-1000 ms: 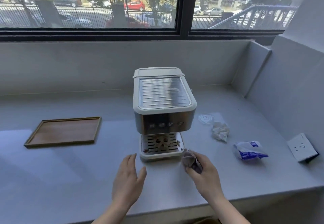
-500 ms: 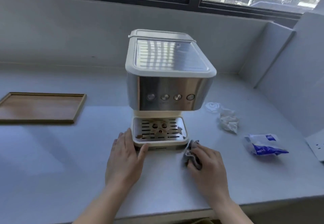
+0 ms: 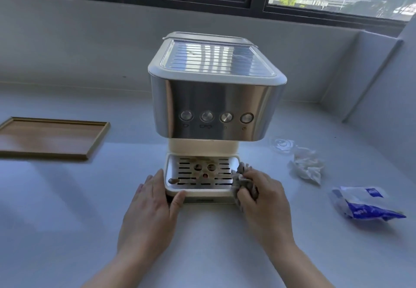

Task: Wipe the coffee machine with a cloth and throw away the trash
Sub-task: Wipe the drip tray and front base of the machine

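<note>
Gripping a bunched grey cloth [image 3: 244,180], the right hand [image 3: 262,200] presses it against the front right corner of the coffee machine [image 3: 215,98]. The left hand [image 3: 149,211] lies flat and open, thumb touching the machine's stained drip tray [image 3: 202,189]. Right of the machine lie a crumpled tissue [image 3: 307,167] and a blue-and-white wrapper [image 3: 364,204]; a wooden tray [image 3: 49,138] sits to its left.

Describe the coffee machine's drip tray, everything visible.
The drip tray is a cream, plastic-looking rectangular basin at the coffee machine's foot, holding a shiny slotted metal grate with round holes. Brown coffee stains mark the grate's middle and left front corner. It sits level on the white counter. The left hand steadies its front left corner; the right hand presses a bunched grey cloth against its right edge.
</note>
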Demonstrator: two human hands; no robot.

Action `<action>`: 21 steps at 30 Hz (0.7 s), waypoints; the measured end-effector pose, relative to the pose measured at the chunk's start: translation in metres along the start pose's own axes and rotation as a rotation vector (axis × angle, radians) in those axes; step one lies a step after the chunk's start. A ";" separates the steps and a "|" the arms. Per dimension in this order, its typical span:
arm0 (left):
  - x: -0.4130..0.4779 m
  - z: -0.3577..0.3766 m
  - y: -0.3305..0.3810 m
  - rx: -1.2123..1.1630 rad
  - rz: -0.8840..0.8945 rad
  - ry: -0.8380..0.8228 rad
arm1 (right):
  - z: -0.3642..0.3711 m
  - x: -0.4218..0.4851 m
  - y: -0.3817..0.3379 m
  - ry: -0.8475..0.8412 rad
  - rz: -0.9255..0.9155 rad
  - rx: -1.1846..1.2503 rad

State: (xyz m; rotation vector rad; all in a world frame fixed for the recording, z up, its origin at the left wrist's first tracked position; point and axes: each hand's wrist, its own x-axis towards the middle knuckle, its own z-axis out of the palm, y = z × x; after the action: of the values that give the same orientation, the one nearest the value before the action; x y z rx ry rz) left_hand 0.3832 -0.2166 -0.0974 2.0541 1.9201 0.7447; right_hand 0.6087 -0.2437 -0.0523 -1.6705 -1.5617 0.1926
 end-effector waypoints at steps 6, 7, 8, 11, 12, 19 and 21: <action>-0.002 -0.003 0.002 0.004 -0.016 -0.006 | -0.004 -0.015 -0.006 -0.028 -0.221 -0.163; -0.001 -0.002 0.001 0.004 -0.015 -0.003 | -0.004 -0.013 -0.004 -0.044 -0.230 -0.171; -0.001 -0.002 0.000 0.004 -0.012 -0.001 | -0.006 -0.004 -0.005 -0.071 -0.171 -0.159; -0.002 -0.001 0.000 -0.003 -0.014 -0.002 | -0.009 0.033 -0.005 -0.148 0.123 -0.038; -0.003 -0.001 0.000 -0.005 -0.013 -0.004 | -0.008 0.036 -0.008 -0.172 0.112 -0.059; -0.002 0.002 -0.002 0.022 -0.023 0.000 | -0.015 0.009 -0.008 -0.230 -0.200 -0.204; -0.001 0.002 -0.001 0.018 -0.019 0.005 | -0.005 0.038 -0.012 -0.263 -0.081 -0.249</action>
State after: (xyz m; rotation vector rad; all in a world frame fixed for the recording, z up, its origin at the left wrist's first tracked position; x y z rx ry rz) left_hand 0.3830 -0.2174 -0.0997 2.0432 1.9530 0.7314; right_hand 0.6110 -0.2137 -0.0258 -1.8248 -1.9119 0.1875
